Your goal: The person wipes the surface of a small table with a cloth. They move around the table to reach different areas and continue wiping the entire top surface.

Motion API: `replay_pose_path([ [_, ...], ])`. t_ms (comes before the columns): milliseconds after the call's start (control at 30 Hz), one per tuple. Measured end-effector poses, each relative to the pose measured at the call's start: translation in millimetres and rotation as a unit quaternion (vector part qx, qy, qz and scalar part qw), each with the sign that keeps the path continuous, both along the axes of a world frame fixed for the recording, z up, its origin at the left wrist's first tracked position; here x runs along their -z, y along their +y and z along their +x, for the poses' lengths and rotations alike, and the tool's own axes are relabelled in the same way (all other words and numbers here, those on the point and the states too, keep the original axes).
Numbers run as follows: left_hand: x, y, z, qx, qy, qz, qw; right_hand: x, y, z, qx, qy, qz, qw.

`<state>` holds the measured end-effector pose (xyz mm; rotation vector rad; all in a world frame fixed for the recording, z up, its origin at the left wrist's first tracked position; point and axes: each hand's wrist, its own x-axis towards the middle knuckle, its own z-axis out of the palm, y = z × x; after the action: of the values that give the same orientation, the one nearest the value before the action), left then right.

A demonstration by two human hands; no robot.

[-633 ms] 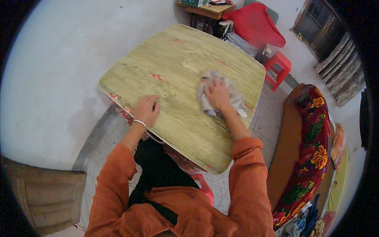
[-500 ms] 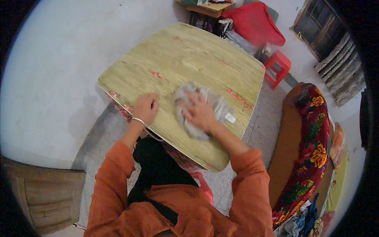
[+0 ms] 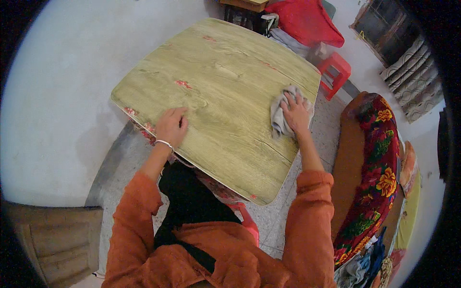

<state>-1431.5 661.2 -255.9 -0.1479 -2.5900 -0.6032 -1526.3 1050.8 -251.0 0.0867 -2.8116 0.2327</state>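
Right of centre, the right hand (image 3: 297, 116) lies with fingers spread on a crumpled grey cloth (image 3: 278, 116), which rests on the tabletop (image 3: 216, 91) near its right edge. Left of centre, the left hand (image 3: 171, 127) rests half-curled at the table's edge, any grip hidden; at lower right, a brown seat (image 3: 352, 158) bears a floral cover (image 3: 369, 194).

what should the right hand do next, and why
Probably slide the cloth inward across the table: the right hand presses it by the right edge, leaving little surface beyond, while the left hand rests well clear.
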Motion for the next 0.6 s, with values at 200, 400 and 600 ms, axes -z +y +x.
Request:
replay_pose_path([
  [200,8,-7,-4,0.012,-0.002,0.021,1.000,14,-106,43,-0.213,0.007,0.010,0.977],
  [400,3,-4,3,0.017,0.013,0.017,1.000,-23,-90,173,-0.429,-0.089,-0.023,0.899],
  [600,1,0,4,0.009,-0.017,0.010,1.000,-17,-31,139,-0.294,-0.082,0.015,0.952],
])
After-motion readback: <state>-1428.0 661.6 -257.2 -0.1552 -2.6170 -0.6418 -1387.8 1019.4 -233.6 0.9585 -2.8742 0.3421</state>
